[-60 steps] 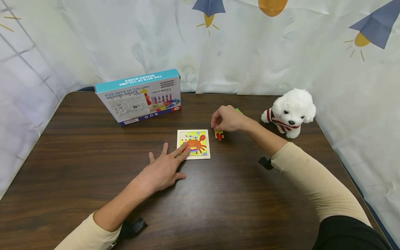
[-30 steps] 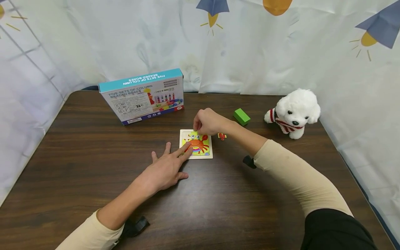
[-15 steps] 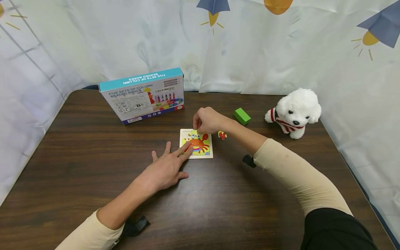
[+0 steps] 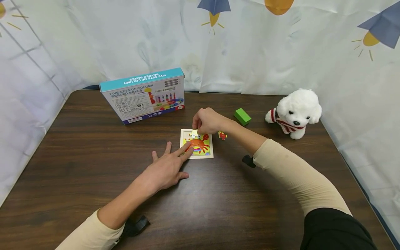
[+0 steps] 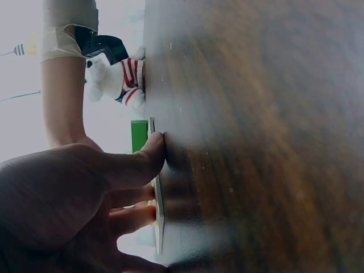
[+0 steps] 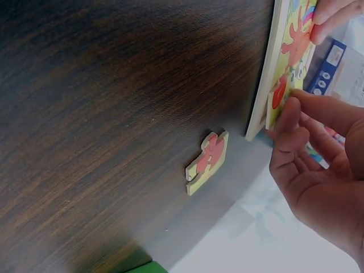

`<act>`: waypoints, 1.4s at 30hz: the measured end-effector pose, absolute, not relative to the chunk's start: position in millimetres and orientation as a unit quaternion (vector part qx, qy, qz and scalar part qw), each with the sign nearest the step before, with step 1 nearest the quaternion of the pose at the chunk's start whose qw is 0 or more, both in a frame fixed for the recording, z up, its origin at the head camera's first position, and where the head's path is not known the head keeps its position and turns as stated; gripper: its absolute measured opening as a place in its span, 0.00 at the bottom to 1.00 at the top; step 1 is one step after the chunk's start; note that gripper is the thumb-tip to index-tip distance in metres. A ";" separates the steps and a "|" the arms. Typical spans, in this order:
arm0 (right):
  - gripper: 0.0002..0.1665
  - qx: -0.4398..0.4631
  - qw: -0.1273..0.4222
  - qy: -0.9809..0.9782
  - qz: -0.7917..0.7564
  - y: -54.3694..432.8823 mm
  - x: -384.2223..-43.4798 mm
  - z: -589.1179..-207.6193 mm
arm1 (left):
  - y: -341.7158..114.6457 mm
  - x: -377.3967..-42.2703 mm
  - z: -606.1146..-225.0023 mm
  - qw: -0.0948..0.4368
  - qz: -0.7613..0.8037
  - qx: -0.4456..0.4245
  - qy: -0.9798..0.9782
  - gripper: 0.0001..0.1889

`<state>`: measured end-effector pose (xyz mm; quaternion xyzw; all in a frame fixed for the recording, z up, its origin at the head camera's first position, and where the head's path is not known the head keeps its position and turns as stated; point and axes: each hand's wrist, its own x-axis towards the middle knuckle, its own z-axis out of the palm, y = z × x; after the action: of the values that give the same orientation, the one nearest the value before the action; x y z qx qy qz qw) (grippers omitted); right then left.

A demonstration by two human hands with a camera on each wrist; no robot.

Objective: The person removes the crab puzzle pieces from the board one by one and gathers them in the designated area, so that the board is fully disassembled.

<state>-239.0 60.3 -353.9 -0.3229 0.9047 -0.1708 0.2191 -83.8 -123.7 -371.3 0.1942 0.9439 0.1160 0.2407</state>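
Observation:
A crab jigsaw puzzle (image 4: pixel 200 150) in a pale square frame lies flat on the table. My left hand (image 4: pixel 167 170) has its fingers spread, with two fingertips resting on the puzzle's left part. At the puzzle's far edge, my right hand (image 4: pixel 209 121) pinches a yellow puzzle piece (image 4: pixel 194 134) with the crab's eyes, tilted and shining in the light. The thumb and index of the right hand (image 6: pixel 324 148) meet at the puzzle's edge in the right wrist view. One loose red-and-yellow puzzle piece (image 6: pixel 209 161) lies on the table beside the frame, partly behind the right wrist in the head view.
A green block (image 4: pixel 242 116) lies beyond the right forearm. The white toy dog (image 4: pixel 295 113) in a striped shirt sits at the right back. A cardboard toy box (image 4: pixel 143 97) stands at the left back, before a patterned curtain (image 4: pixel 243 48).
My right hand has moved left from the loose pieces to the puzzle's far edge, bringing the green block into view. The eye piece now looks tilted. My left hand has stayed in place.

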 end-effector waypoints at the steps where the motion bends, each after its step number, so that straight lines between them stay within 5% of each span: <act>1: 0.04 -0.322 0.220 0.905 -0.171 60.4 -239.1 -354.4 | -123.7 -83.8 -371.6 0.241 0.115 0.194 0.944 0.42; 42: 0.03 -0.280 0.289 0.897 -0.185 58.1 -243.4 -352.4 | -123.6 -84.2 -372.9 0.236 0.113 0.197 0.945 0.43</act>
<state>-243.4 58.1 -352.4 -0.2797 0.8965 -0.1851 0.2894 -84.2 -123.6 -372.9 0.1965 0.9448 0.1129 0.2365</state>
